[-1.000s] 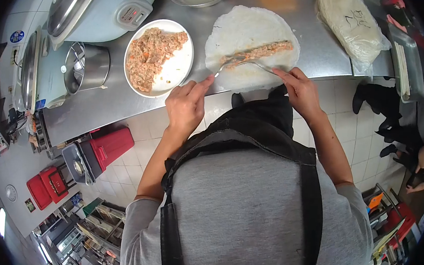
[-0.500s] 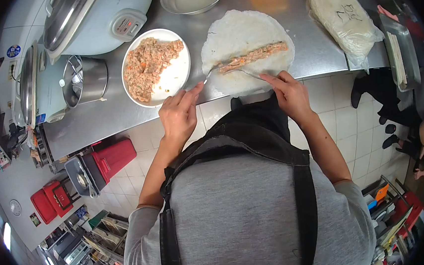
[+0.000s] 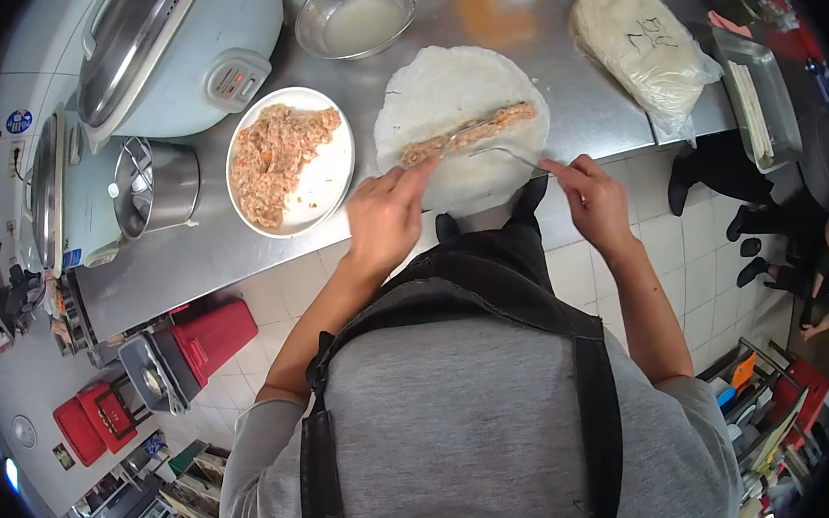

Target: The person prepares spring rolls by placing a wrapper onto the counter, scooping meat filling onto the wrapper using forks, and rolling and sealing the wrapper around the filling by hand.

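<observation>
A round white wrapper sheet (image 3: 428,85) lies flat on the steel counter. Across it runs a long strip of orange-flecked minced filling (image 3: 513,117). My left hand (image 3: 385,220) grips a metal utensil (image 3: 475,129), probably a spoon, laid along the strip; its handle is mostly hidden. Between the fingers of my right hand (image 3: 590,197) is a slim metal utensil (image 3: 512,155), a fork or spoon, its curved end over the wrapper just on the near side of the filling. Left of the wrapper stands a white plate (image 3: 328,176) part-covered with more minced filling (image 3: 271,160).
A metal bowl of cloudy liquid (image 3: 360,21) sits behind the plate. Large cookers (image 3: 183,46) and a steel pot (image 3: 175,187) occupy the left. A bagged pale stack (image 3: 636,48) and a metal tray (image 3: 772,112) lie right. Another person's legs (image 3: 722,181) show beyond the counter.
My left hand has moved right and its utensil now reaches further along the filling. My right hand has drawn slightly right, away from the strip. The whole view has shifted a little.
</observation>
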### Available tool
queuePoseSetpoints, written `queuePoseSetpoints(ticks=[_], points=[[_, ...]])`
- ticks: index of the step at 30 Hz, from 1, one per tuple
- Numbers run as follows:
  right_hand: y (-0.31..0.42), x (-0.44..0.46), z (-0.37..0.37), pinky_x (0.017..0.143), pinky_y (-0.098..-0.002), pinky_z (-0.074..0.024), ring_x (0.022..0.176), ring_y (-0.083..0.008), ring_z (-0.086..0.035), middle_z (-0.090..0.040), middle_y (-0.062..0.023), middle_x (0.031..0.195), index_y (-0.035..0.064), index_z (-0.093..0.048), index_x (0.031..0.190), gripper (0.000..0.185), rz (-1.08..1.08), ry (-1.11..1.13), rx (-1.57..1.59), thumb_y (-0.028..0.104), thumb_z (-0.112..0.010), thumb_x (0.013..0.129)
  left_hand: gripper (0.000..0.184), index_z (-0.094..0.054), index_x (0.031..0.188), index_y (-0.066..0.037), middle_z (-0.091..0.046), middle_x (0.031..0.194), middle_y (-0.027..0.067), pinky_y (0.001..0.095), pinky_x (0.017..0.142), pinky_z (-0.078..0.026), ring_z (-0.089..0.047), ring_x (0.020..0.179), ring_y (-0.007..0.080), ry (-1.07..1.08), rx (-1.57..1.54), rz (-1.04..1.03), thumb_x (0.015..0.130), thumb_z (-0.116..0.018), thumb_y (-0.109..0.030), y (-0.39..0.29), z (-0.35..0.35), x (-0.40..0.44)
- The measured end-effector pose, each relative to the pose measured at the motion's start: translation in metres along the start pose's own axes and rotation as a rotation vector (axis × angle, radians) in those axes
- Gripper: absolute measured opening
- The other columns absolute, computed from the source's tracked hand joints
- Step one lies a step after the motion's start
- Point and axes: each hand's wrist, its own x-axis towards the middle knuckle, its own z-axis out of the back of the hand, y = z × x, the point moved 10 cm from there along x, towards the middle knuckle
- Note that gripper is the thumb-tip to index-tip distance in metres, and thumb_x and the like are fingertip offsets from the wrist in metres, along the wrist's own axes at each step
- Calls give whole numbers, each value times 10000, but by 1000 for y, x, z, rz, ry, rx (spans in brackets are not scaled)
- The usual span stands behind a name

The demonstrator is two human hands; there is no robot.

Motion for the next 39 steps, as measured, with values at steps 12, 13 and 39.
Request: queuePoseSetpoints(ticks=[12, 13, 39], points=[[-42, 12, 30, 654, -433, -526, 752, -301, -660, -622, -59, 859, 241, -755, 1209, 360, -27, 19, -67, 61, -649, 915, 498, -700, 1277, -146, -669, 850, 100, 417, 668, -500, -634, 682, 307, 37, 40, -40, 808, -656, 16, 3, -27, -2], [-40, 13, 27, 656, -432, -528, 753, -299, -662, -622, -59, 859, 242, -754, 1211, 364, -24, 15, -63, 60, -649, 915, 505, -699, 1282, -147, -658, 831, 95, 414, 659, -494, -626, 670, 303, 13, 58, -65, 806, -658, 16, 6, -31, 0], [-50, 22, -3, 659, -396, -511, 730, -275, -633, -603, -59, 840, 224, -772, 1188, 359, -78, -25, 98, 43, -648, 904, 426, -677, 1281, -134, -730, 1036, 147, 446, 743, -545, -703, 838, 353, -13, 16, 1, 877, -633, -3, 2, -50, 18]])
